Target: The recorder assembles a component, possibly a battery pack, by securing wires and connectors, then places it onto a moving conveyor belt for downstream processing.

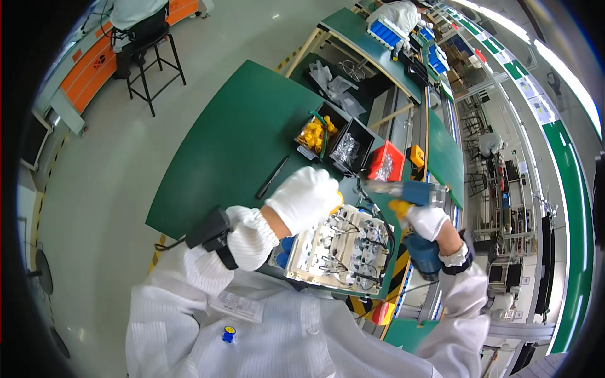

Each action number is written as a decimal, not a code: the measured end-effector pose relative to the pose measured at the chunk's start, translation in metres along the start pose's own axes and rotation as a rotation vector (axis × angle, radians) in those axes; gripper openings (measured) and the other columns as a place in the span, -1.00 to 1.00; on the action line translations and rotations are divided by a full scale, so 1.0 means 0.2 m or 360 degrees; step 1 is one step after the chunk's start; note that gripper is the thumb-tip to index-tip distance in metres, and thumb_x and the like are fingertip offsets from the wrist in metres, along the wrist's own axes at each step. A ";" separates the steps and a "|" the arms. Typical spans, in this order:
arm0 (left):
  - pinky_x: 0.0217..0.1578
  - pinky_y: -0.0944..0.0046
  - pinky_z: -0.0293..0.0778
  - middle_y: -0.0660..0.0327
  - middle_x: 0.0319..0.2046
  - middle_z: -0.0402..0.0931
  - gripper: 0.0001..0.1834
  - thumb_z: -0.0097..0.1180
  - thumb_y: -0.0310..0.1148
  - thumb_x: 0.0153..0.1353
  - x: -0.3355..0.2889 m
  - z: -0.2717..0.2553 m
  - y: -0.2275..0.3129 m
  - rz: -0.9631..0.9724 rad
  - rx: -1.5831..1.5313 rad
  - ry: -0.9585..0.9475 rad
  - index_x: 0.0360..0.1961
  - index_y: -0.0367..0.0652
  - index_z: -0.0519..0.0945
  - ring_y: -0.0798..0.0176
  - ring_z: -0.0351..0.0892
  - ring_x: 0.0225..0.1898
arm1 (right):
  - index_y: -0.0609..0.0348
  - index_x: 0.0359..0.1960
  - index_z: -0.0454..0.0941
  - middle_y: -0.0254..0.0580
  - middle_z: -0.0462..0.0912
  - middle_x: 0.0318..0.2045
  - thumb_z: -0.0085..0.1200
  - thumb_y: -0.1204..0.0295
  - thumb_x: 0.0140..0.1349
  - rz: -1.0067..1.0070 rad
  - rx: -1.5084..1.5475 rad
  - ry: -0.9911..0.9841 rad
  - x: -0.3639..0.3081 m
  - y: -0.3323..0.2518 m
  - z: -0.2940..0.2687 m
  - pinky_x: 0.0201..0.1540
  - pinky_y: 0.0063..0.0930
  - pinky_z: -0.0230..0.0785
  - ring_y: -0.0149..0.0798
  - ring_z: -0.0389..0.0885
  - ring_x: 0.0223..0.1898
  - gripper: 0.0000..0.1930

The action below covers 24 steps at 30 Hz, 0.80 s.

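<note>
My right hand [428, 222], in a white glove with yellow at the fingertips, is wrapped round a blue power drill [425, 257]. The drill's front end, blurred, points left above the table. A cream-coloured tray-like module [303, 259] with metal parts and black wires lies in front of me. Over its far left corner is my left hand [305, 198], also white-gloved, its fingers curled together. Yellow shows at those fingertips too; whatever they hold is hidden. Beside the left hand, a black pen-like tool [272, 177] lies on the green table [214, 145].
Beyond my hands stand a black bin of yellow parts [314, 135], a black bin of metal pieces [346, 148] and a red bin of small screws [386, 162]. A yellow box [417, 155] sits to their right. Another person [403, 16] works at a far table.
</note>
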<state>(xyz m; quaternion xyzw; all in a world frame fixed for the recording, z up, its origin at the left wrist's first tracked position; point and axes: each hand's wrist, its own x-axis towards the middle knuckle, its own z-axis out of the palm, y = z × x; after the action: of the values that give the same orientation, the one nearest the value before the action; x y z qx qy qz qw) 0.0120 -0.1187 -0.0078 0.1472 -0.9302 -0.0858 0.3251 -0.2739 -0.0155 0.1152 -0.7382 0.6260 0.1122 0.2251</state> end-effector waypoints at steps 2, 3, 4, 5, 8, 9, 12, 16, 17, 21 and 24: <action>-0.31 0.15 0.48 0.28 -0.45 0.51 -0.90 0.16 -0.31 0.06 0.09 0.01 0.03 0.0244 0.0112 -0.0105 -0.54 0.00 0.65 0.17 0.55 -0.31 | 0.22 0.03 0.59 -0.22 0.67 -0.34 -0.12 0.40 0.39 0.0493 0.0281 0.0547 -0.11 0.35 0.18 -0.37 -0.45 0.45 -0.38 0.56 -0.47 -0.69; -0.31 0.15 0.48 0.28 -0.45 0.51 -0.90 0.16 -0.31 0.06 0.11 0.03 0.04 0.0258 0.0136 -0.0110 -0.54 0.00 0.65 0.17 0.55 -0.31 | 0.19 -0.08 0.63 -0.26 0.62 -0.45 -0.11 0.36 0.41 0.0730 0.0853 0.0966 -0.06 0.37 0.26 -0.43 -0.45 0.44 -0.39 0.56 -0.52 -0.72; -0.32 0.16 0.48 0.29 -0.45 0.51 -0.91 0.16 -0.31 0.06 0.10 0.04 0.03 0.0298 0.0253 -0.0264 -0.54 0.01 0.65 0.18 0.56 -0.31 | 0.16 -0.18 0.67 -0.31 0.58 -0.56 -0.10 0.31 0.43 0.0919 0.1453 0.1360 0.03 0.37 0.31 -0.49 -0.45 0.42 -0.40 0.55 -0.57 -0.72; -0.33 0.16 0.48 0.29 -0.45 0.51 -0.91 0.16 -0.31 0.05 0.11 0.05 0.03 0.0366 0.0350 -0.0408 -0.54 0.01 0.65 0.19 0.56 -0.31 | 0.17 -0.18 0.66 -0.28 0.57 -0.58 -0.11 0.33 0.42 0.0902 0.1507 0.1434 0.08 0.50 0.41 -0.50 -0.44 0.41 -0.38 0.54 -0.60 -0.72; -0.35 0.17 0.48 0.30 -0.44 0.52 -0.91 0.16 -0.32 0.04 0.17 0.06 0.09 0.0443 0.0379 -0.0605 -0.55 0.00 0.65 0.19 0.58 -0.30 | 0.18 -0.20 0.62 -0.17 0.61 -0.54 -0.05 0.30 0.32 0.1031 0.1553 0.1520 0.15 0.82 0.62 -0.44 -0.36 0.43 -0.28 0.61 -0.54 -0.74; -0.36 0.17 0.48 0.29 -0.44 0.53 -0.91 0.16 -0.33 0.03 0.20 0.06 0.14 0.0477 0.0340 -0.0631 -0.54 -0.02 0.66 0.19 0.58 -0.30 | 0.19 -0.20 0.62 -0.16 0.64 -0.49 0.01 0.28 0.28 0.1081 0.1108 0.1736 0.16 0.95 0.70 -0.38 -0.33 0.45 -0.25 0.63 -0.48 -0.74; -0.35 0.16 0.48 0.21 -0.45 0.52 -0.90 0.15 -0.37 0.04 0.16 0.03 0.19 0.0313 0.0453 -0.0776 -0.54 -0.09 0.65 0.16 0.57 -0.31 | 0.21 -0.21 0.62 -0.14 0.69 -0.36 0.24 0.28 0.15 0.1058 0.1095 0.1786 0.35 0.85 0.63 -0.21 -0.28 0.46 -0.23 0.65 -0.34 -0.72; -0.33 0.14 0.49 0.17 -0.44 0.52 -0.91 0.14 -0.38 0.06 0.18 0.05 0.25 0.0192 0.0491 -0.0790 -0.51 -0.12 0.65 0.13 0.55 -0.31 | 0.20 -0.27 0.63 -0.25 0.68 -0.39 0.28 0.32 0.16 0.0954 0.1376 0.1719 0.39 1.04 0.66 -0.27 -0.31 0.44 -0.30 0.60 -0.39 -0.78; -0.33 0.14 0.49 0.17 -0.43 0.52 -0.91 0.14 -0.38 0.06 0.17 0.03 0.24 0.0130 0.0481 -0.0792 -0.50 -0.12 0.65 0.13 0.54 -0.31 | 0.18 -0.26 0.65 -0.26 0.70 -0.36 0.29 0.32 0.16 0.1034 0.1571 0.1536 0.43 1.00 0.63 -0.24 -0.33 0.46 -0.30 0.62 -0.37 -0.78; -0.26 0.11 0.50 0.16 -0.39 0.53 -0.89 0.17 -0.35 0.10 0.20 -0.01 0.17 0.0039 0.0174 -0.0762 -0.46 -0.15 0.64 0.09 0.54 -0.29 | 0.23 -0.19 0.66 -0.14 0.72 -0.35 0.15 0.39 0.20 0.1033 0.1325 0.1718 0.41 1.07 0.69 -0.26 -0.34 0.49 -0.24 0.68 -0.36 -0.78; -0.15 0.10 0.52 0.14 -0.36 0.56 -0.86 0.22 -0.33 0.12 0.15 -0.04 0.19 -0.0101 -0.0086 -0.0734 -0.42 -0.19 0.66 0.06 0.55 -0.25 | 0.25 -0.18 0.66 -0.12 0.73 -0.32 0.13 0.39 0.20 0.1023 0.1425 0.1662 0.39 1.01 0.65 -0.22 -0.34 0.49 -0.20 0.68 -0.34 -0.77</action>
<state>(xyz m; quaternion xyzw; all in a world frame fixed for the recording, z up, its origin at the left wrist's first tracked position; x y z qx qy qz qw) -0.0137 -0.0937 0.0263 0.1442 -0.9721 -0.1521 0.1050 -0.4400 -0.0450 -0.0721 -0.3147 0.8214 -0.4565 0.1339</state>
